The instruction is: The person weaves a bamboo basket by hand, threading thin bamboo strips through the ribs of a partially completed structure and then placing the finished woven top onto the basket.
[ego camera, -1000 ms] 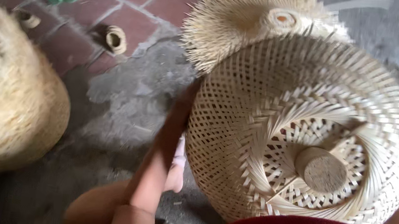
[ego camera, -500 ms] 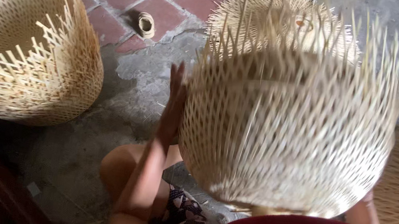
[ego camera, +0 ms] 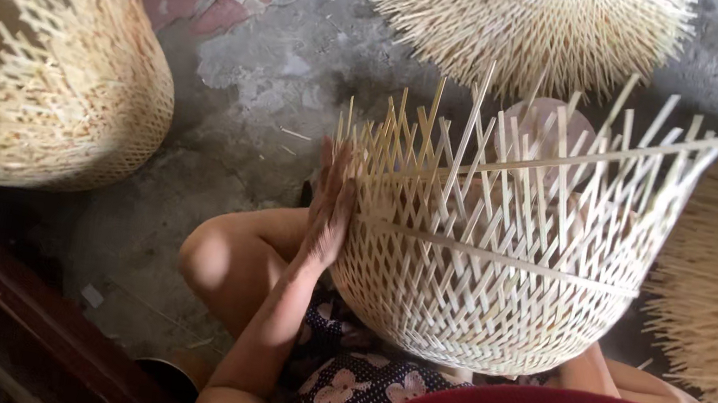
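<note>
Basket: a half-woven bamboo basket [ego camera: 499, 268] is held in the centre of the frame, above the lap, its rounded bottom toward the person and the loose strip ends fanned upward.
Left hand: the left hand [ego camera: 330, 207] is laid flat, fingers extended, against the basket's left wall; nothing is clenched.
Right hand: it is hidden behind the basket at the right of the frame, so its state cannot be told.
Risk of slipping: with only a flat palm seen on it, the basket may be rolled off the lap onto the floor [ego camera: 243, 92].
Risk of pricking: fingers may be caught by the sharp free strip ends.
Risk of unravelling: the open weave near the rim may be loosened if the wall is pressed hard.
Surroundings: an unfinished basket [ego camera: 32, 62] is seen at upper left and another basket [ego camera: 525, 19] at the top, both apart.
</note>
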